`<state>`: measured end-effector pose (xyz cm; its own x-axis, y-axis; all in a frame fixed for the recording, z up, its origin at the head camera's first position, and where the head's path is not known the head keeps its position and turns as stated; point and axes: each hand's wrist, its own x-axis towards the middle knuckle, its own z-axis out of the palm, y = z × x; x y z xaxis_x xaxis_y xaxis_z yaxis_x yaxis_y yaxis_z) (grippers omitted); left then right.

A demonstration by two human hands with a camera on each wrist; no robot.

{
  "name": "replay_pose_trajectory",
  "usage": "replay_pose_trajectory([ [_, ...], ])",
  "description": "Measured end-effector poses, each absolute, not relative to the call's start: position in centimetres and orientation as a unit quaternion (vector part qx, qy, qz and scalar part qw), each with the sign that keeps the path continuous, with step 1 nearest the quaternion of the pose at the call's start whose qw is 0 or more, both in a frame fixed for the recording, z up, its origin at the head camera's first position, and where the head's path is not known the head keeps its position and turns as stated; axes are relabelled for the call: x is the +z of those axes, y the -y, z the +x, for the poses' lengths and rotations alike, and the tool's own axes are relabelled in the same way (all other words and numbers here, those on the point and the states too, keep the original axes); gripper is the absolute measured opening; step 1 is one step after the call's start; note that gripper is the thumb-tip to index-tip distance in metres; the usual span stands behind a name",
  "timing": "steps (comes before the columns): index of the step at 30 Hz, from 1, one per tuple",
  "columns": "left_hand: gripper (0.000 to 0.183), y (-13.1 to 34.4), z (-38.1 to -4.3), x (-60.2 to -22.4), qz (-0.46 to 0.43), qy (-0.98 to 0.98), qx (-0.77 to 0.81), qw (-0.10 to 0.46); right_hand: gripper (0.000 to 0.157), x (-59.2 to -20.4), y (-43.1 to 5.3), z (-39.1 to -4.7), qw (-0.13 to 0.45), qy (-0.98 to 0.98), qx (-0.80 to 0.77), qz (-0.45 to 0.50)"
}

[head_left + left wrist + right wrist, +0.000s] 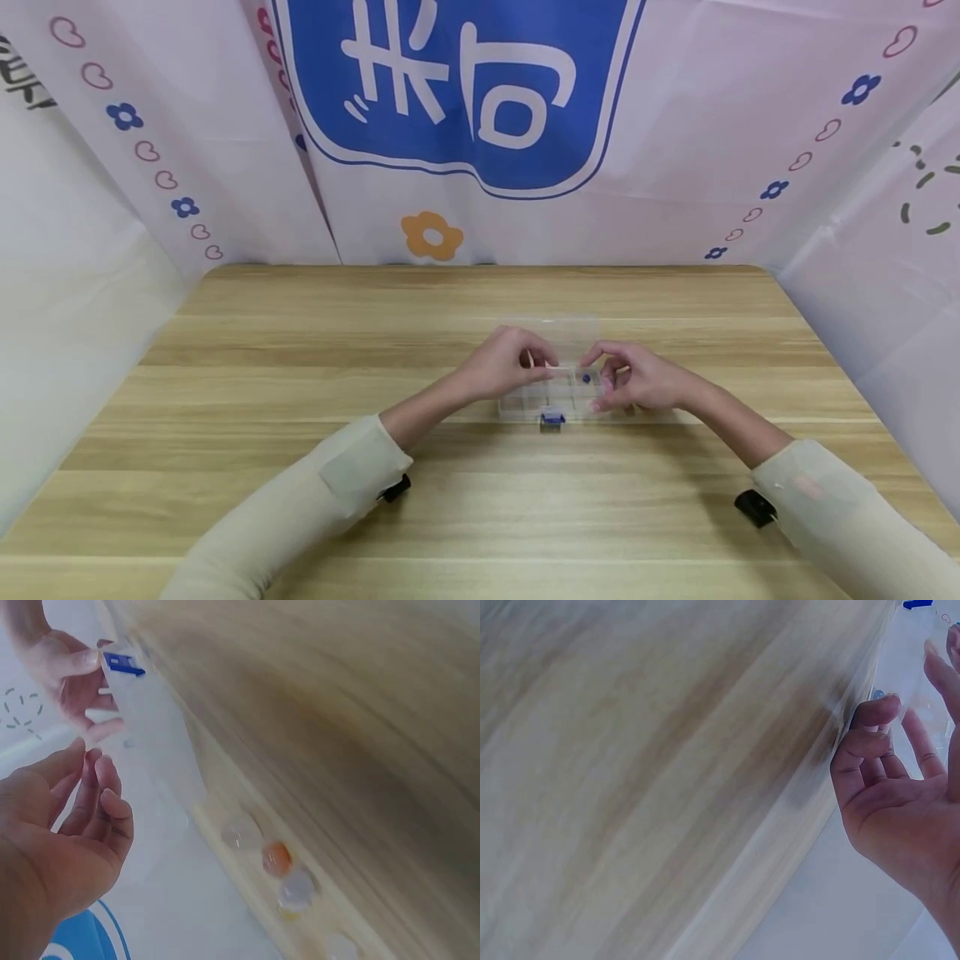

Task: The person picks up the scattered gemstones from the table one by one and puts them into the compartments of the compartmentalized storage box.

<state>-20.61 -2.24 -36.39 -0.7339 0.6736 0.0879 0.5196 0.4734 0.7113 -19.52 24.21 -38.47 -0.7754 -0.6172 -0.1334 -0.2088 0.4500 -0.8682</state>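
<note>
A clear plastic compartment box (513, 403) with a blue latch (553, 418) lies on the table, its transparent lid (573, 327) open towards the back. One small dark-blue bead (587, 379) sits in a right-hand compartment. My left hand (506, 362) is bent over the box's left part, thumb and fingertips close together; I cannot tell whether something small is between them. At the right end, my right hand (637, 379) holds the box, thumb by the front corner and forefinger near the back edge. The right wrist view shows its other fingers (862, 754) curled beside the box.
Several glassy round pieces, including an orange one (277, 858) and a whitish one (297, 890), appear on the wood in the left wrist view. The wooden table (300, 333) meets a printed cloth (360, 208) at the back. Cloth also hangs along both sides.
</note>
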Motion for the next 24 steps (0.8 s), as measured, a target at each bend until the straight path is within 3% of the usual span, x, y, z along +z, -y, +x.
replay_pose_trajectory([
  [11,0.013,6.8,-20.1,-36.1,0.332,-0.856,0.377,0.122,0.054,-38.7,-24.3,-19.6,0.225,-0.823,-0.459,-0.247],
  [24,0.008,11.8,-20.3,-36.2,0.306,-0.854,0.409,0.099,0.054,-38.5,-24.1,-19.5,0.229,-0.825,-0.457,-0.241],
])
